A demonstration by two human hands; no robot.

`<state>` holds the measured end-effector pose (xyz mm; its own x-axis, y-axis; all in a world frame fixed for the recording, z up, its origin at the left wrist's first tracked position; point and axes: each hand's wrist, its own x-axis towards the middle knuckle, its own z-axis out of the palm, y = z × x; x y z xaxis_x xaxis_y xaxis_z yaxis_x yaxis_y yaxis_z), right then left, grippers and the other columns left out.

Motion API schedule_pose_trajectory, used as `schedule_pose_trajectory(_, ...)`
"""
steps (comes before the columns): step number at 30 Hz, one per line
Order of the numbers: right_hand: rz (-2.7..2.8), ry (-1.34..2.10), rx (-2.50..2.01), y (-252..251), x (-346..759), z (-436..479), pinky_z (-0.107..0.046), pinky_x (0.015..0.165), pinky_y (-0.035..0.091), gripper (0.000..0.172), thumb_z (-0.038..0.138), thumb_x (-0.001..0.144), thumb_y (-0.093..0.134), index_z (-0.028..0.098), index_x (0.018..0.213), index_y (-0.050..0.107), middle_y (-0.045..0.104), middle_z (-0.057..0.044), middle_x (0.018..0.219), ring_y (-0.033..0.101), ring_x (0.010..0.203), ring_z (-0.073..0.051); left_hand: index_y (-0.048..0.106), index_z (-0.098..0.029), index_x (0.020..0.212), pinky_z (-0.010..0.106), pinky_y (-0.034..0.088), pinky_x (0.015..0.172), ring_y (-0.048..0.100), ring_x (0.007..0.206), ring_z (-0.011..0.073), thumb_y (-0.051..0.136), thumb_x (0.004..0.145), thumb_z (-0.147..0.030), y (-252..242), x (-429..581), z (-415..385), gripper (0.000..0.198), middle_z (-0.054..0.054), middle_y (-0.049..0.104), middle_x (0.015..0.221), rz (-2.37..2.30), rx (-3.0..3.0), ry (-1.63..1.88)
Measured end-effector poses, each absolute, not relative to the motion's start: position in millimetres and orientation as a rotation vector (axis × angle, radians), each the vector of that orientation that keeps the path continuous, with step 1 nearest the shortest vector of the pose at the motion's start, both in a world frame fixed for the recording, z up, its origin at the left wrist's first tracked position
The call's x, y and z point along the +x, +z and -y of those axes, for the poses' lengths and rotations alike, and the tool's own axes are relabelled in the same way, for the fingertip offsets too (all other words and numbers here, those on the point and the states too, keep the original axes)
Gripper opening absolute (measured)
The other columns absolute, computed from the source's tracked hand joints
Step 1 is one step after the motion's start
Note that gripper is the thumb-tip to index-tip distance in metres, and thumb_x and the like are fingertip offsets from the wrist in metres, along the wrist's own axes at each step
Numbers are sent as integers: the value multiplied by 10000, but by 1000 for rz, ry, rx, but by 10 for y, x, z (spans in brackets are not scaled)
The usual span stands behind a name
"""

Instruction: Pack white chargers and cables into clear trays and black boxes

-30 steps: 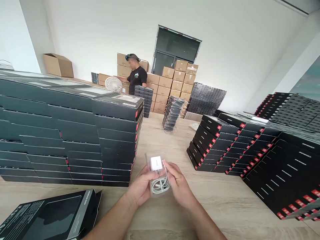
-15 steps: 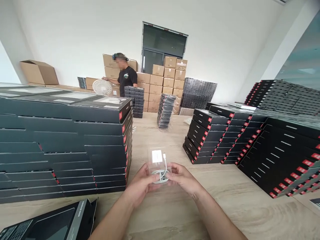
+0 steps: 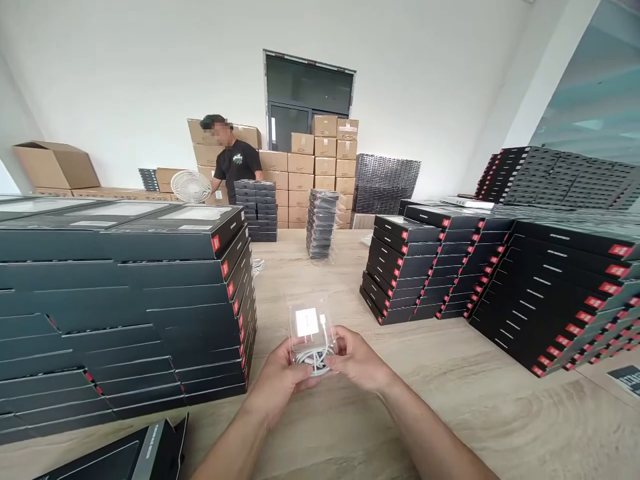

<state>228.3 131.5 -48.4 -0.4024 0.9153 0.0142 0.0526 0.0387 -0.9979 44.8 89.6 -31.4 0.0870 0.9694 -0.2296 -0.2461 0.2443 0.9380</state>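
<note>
Between my two hands I hold a clear plastic tray (image 3: 299, 341) above the wooden table. A white charger plug (image 3: 307, 322) sits in its upper part. Below it lies a coiled white cable (image 3: 315, 359), one end running up along the tray's right side. My left hand (image 3: 286, 367) grips the lower left edge, thumb on the front. My right hand (image 3: 354, 357) grips the lower right edge, its thumb near the coil. Fingers behind the tray are partly hidden. An opened black box (image 3: 160, 443) lies at the lower left, nearest my left forearm.
Tall stacks of black boxes (image 3: 125, 293) stand on the left, more black boxes (image 3: 530, 293) on the right. A wrapped stack (image 3: 321, 223) stands mid-table. Loose white cables (image 3: 257, 267) lie beside the left stack. Behind, a person (image 3: 237, 163) stands near a white fan (image 3: 191, 187) and cartons (image 3: 300, 163).
My view has turned slightly right, so the surroundings shift left. Both hands keep hold of the tray, which sits slightly lower and further left in view. The person in the back has turned their head.
</note>
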Motion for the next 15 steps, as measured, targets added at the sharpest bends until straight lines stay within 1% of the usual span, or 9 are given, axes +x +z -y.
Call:
schedule_pose_trajectory(3, 1600, 1585, -923, -433, 2372, -1319, -298, 702, 534, 629, 237, 645, 802, 224, 1235, 585, 700, 2, 879, 656, 801, -177, 612, -184, 1135, 346, 562, 733, 681, 930, 248, 772, 572, -111, -312, 470, -874, 590, 95, 710, 1042, -1108, 914, 1045)
schedule_pose_trajectory(5, 1525, 1606, -873, -389, 2464, -1313, -302, 756, 536, 759, 278, 670, 814, 255, 1363, 505, 710, -4, 931, 667, 868, -183, 607, -180, 1144, 331, 553, 661, 687, 885, 260, 760, 566, -106, -308, 526, -808, 603, 88, 711, 969, -1119, 967, 990)
schedule_pose_trajectory(6, 1434, 1579, -887, -372, 2509, -1312, -307, 758, 541, 771, 323, 718, 790, 276, 1412, 458, 709, -3, 937, 672, 880, -185, 610, -178, 1140, 320, 544, 626, 687, 851, 259, 759, 564, -107, -296, 555, -759, 600, 78, 707, 921, -1109, 1006, 955)
schedule_pose_trajectory(7, 1336, 1582, -910, -363, 2548, -1318, -311, 739, 549, 753, 371, 778, 745, 301, 1449, 412, 708, 0, 943, 678, 874, -185, 616, -182, 1127, 311, 535, 601, 686, 802, 250, 768, 563, -119, -273, 576, -702, 588, 64, 699, 883, -1087, 1030, 915)
schedule_pose_trajectory(8, 1274, 1597, -925, -363, 2578, -1331, -300, 672, 552, 762, 379, 789, 739, 324, 1464, 389, 699, 16, 887, 681, 809, -182, 620, -194, 1137, 305, 526, 583, 683, 754, 237, 775, 590, -161, -236, 578, -637, 570, 56, 696, 872, -1055, 1060, 870)
schedule_pose_trajectory(9, 1248, 1620, -915, -371, 2597, -1351, -283, 606, 542, 759, 360, 784, 749, 323, 1459, 404, 681, 28, 811, 674, 735, -178, 622, -208, 1169, 301, 520, 583, 679, 732, 225, 776, 641, -224, -179, 554, -560, 550, 60, 697, 899, -1029, 1126, 806)
schedule_pose_trajectory(11, 1181, 1727, -899, -397, 2608, -1398, -280, 575, 542, 660, 303, 773, 756, 281, 1384, 508, 689, 11, 773, 679, 680, -180, 655, -226, 1161, 292, 498, 590, 657, 682, 202, 791, 689, -352, -8, 413, -358, 507, 70, 698, 932, -1205, 1347, 785)
schedule_pose_trajectory(13, 1090, 1775, -896, -417, 2600, -1433, -284, 588, 555, 549, 237, 770, 741, 240, 1295, 581, 724, -25, 810, 696, 678, -183, 713, -243, 1099, 315, 501, 710, 655, 808, 240, 798, 692, -418, 207, 142, -86, 451, 77, 714, 937, -1537, 1637, 820)
schedule_pose_trajectory(15, 991, 1757, -899, -418, 2589, -1457, -292, 607, 567, 473, 193, 785, 701, 222, 1246, 599, 749, -55, 865, 712, 698, -186, 745, -291, 1056, 334, 498, 807, 661, 894, 262, 768, 721, -396, 376, -247, 197, 351, 54, 733, 986, -1671, 1831, 725)
